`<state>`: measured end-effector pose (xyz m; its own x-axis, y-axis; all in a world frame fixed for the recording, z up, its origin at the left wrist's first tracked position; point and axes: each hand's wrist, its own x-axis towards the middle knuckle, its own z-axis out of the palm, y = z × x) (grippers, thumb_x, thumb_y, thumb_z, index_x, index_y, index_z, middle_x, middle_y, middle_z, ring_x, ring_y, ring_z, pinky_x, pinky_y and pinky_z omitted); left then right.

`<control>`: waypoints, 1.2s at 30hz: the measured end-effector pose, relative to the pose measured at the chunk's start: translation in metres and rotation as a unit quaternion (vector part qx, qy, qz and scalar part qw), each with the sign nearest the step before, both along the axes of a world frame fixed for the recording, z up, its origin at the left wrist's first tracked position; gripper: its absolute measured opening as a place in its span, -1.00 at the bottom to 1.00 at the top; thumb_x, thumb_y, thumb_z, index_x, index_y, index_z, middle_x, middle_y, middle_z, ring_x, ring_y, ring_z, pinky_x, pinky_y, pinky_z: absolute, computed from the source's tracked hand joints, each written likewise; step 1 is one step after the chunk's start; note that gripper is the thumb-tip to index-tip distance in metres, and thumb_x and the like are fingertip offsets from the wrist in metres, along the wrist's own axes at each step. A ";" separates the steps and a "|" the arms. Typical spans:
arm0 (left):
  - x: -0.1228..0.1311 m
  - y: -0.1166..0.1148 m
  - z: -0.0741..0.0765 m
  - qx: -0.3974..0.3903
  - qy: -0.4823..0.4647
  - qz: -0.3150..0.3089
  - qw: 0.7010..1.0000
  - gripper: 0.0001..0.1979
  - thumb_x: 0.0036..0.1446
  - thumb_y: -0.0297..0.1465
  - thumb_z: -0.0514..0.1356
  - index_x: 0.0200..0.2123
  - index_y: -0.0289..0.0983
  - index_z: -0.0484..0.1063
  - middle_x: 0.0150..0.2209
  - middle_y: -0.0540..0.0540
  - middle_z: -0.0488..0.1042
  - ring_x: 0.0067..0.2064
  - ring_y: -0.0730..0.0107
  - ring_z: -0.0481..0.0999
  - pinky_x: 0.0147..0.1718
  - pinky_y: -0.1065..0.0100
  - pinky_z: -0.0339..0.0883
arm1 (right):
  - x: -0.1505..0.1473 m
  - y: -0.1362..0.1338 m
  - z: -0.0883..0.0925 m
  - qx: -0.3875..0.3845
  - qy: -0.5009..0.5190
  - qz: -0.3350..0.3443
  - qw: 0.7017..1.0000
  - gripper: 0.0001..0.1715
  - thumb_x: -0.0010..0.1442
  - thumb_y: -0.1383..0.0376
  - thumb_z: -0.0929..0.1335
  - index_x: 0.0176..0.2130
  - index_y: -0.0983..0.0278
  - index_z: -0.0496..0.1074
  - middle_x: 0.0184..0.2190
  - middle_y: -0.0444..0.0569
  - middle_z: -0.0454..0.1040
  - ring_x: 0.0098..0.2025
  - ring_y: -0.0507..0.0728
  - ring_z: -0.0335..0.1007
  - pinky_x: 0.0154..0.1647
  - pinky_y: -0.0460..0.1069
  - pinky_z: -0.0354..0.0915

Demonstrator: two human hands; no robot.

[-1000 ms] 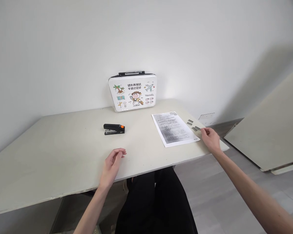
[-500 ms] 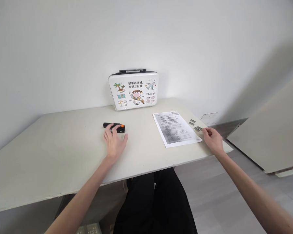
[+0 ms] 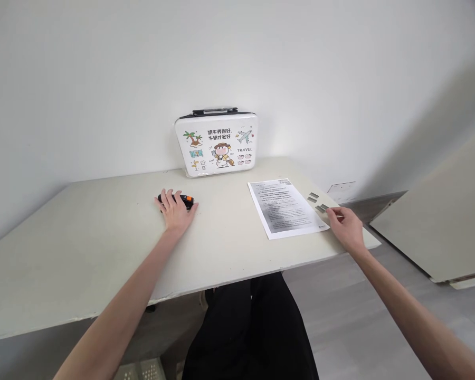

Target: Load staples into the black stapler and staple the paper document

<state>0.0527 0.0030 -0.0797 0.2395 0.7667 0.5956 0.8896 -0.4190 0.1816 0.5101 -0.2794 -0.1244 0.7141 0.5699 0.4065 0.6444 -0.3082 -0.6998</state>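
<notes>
On the left half of the table, my left hand (image 3: 174,211) is wrapped over a black stapler (image 3: 188,200) with an orange part. Its fingers lie across the top and the thumb is at the near right end; much of the stapler is hidden. By the table's right edge, my right hand (image 3: 345,227) is closed in a pinch, thumb and forefinger at the end of a grey staple strip (image 3: 322,208). More staple strips (image 3: 312,197) lie just beyond it. A printed sheet of paper (image 3: 287,208) lies flat to the left of this hand.
A white case (image 3: 217,148) with cartoon prints and a black handle stands at the table's back, against the wall (image 3: 122,79). The pale table (image 3: 229,237) ends close to my black-clad legs (image 3: 249,327). A pale panel (image 3: 439,221) stands beyond its right side.
My left hand has closed over the stapler and shifted slightly left and away from me, the stapler moving with it. My right hand stays pinched at the staple strips.
</notes>
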 end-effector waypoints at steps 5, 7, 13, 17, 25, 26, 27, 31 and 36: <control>-0.015 0.024 0.005 -0.012 -0.010 0.002 1.000 -0.30 0.23 -0.03 0.19 0.24 -0.42 0.24 0.34 -0.58 0.15 0.50 -0.33 -0.16 0.39 -0.36 -0.50 | -0.016 0.001 0.013 -0.002 -0.142 0.120 0.983 -0.63 0.33 -0.01 0.31 -0.14 0.17 0.54 -0.03 0.10 0.60 0.09 0.34 0.44 0.20 0.24 0.25; -0.019 0.026 0.004 -0.014 -0.012 -0.003 1.000 -0.27 0.23 -0.02 0.20 0.26 -0.42 0.22 0.36 -0.58 0.12 0.51 -0.33 -0.17 0.39 -0.36 -0.50 | -0.022 0.002 0.015 -0.011 -0.194 0.168 0.966 -0.64 0.37 0.00 0.30 -0.06 0.15 0.53 0.06 0.07 0.58 0.16 0.33 0.42 0.27 0.26 0.19; -0.038 0.001 0.002 0.002 -0.004 -0.036 0.999 -0.16 0.23 -0.02 0.22 0.39 -0.40 0.08 0.47 -0.52 -0.04 0.53 -0.29 -0.27 0.41 -0.34 -0.49 | -0.034 0.000 0.015 -0.090 -0.266 0.253 0.926 -0.54 0.43 -0.01 0.26 0.16 0.07 0.52 0.28 -0.04 0.48 0.44 0.37 0.15 0.34 0.32 0.12; -0.056 -0.026 0.003 0.007 -0.007 -0.036 0.999 -0.12 0.26 0.01 0.18 0.42 -0.41 0.01 0.49 -0.53 -0.12 0.54 -0.31 -0.32 0.41 -0.35 -0.45 | -0.043 0.000 0.016 -0.118 -0.263 0.295 0.911 -0.53 0.44 -0.01 0.26 0.16 0.04 0.55 0.26 -0.08 0.49 0.44 0.38 0.17 0.33 0.35 0.17; -0.065 -0.065 0.008 0.005 0.000 -0.062 0.998 -0.33 0.37 -0.08 0.06 0.38 -0.33 0.08 0.47 -0.44 -0.01 0.53 -0.25 -0.23 0.42 -0.33 -0.37 | -0.132 -0.009 0.034 -0.078 -0.192 0.417 0.885 -0.58 0.41 0.03 0.34 0.16 0.03 0.58 0.26 -0.05 0.49 0.39 0.38 0.21 0.36 0.36 0.22; -0.066 -0.067 0.009 0.002 -0.007 -0.068 0.998 -0.37 0.37 -0.09 0.06 0.35 -0.33 0.11 0.44 -0.44 0.07 0.52 -0.22 -0.15 0.43 -0.32 -0.33 | -0.150 -0.010 0.038 -0.080 -0.177 0.437 0.878 -0.57 0.40 0.02 0.36 0.18 0.01 0.56 0.27 -0.03 0.47 0.40 0.40 0.19 0.36 0.38 0.21; -0.067 -0.067 0.010 -0.001 -0.015 -0.079 0.997 -0.41 0.37 -0.10 0.06 0.32 -0.31 0.16 0.40 -0.42 0.16 0.51 -0.19 -0.06 0.43 -0.28 -0.27 | -0.167 -0.011 0.041 -0.080 -0.164 0.456 0.871 -0.52 0.37 0.00 0.38 0.21 0.01 0.54 0.28 -0.01 0.45 0.40 0.42 0.17 0.36 0.40 0.21; -0.082 -0.066 0.008 -0.047 -0.025 -0.163 0.985 -0.57 0.40 -0.12 0.03 0.17 -0.23 0.33 0.22 -0.29 0.40 0.37 0.01 0.25 0.41 -0.09 0.03 | -0.232 -0.009 0.053 -0.094 -0.136 0.533 0.830 -0.40 0.34 -0.09 0.39 0.27 0.03 0.49 0.34 0.03 0.36 0.45 0.47 0.02 0.40 0.40 0.15; -0.112 -0.066 0.004 -0.134 0.048 -0.200 0.969 -0.50 0.35 0.03 0.08 0.13 -0.17 0.45 0.30 -0.20 0.41 0.45 -0.03 0.15 0.44 -0.16 -0.14 | -0.269 -0.003 0.065 -0.115 -0.075 0.595 0.792 -0.19 0.28 -0.18 0.41 0.39 0.01 0.33 0.39 0.05 0.23 0.44 0.42 0.01 0.37 0.33 0.25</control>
<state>-0.0594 -0.0626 -0.0753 0.5946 0.7248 0.3480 0.6834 -0.6836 0.2562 0.2413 -0.2827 -0.0592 -0.4302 0.8745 0.2239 0.6450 0.4713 -0.6016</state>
